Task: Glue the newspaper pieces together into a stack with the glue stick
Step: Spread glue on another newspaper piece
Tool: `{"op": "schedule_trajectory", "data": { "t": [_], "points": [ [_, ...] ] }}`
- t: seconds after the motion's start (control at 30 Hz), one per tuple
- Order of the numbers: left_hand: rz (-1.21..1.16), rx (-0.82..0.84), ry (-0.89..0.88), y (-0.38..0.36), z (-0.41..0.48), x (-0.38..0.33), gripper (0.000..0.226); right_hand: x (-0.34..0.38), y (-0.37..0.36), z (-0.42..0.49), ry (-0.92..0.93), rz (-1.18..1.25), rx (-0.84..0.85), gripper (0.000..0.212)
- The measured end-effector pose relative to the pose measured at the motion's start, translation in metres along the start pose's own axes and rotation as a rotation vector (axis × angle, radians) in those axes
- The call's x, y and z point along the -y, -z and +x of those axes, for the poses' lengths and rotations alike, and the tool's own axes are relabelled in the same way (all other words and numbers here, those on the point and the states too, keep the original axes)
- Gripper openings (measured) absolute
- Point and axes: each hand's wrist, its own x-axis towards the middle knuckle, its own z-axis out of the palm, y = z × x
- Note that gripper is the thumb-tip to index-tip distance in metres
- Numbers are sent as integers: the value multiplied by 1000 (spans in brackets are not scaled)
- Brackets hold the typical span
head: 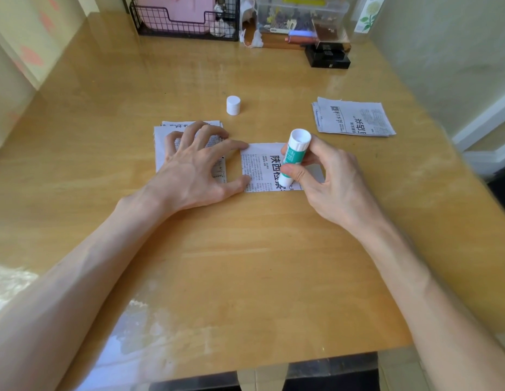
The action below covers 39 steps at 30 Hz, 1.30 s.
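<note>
Glue stick on a single newspaper piece, mid-table.
The right hand (330, 179) grips the glue stick (295, 156) with curled fingers and thumb; the stick tilts, its lower end touching the newspaper piece (257, 167) at the middle of the table (245, 263). The left hand (194, 165) is spread flat: forefinger and thumb press the piece's left edge, the other fingers rest on the paper stack (163, 148) just beside it. The white cap (233, 105) stands upright behind them. A loose pile of pieces (354, 118) lies near the right edge.
</note>
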Motion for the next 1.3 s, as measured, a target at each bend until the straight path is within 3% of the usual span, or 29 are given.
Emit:
{"op": "schedule_trajectory", "data": {
  "t": [1.0, 1.3],
  "points": [
    [-11, 20, 6, 2, 0, -1, 71, -23, 27, -9, -66, -210, -81, 21],
    [-8, 19, 0, 3, 1, -2, 69, -16, 28, -3, -33, 241, -374, 15]
  ]
}}
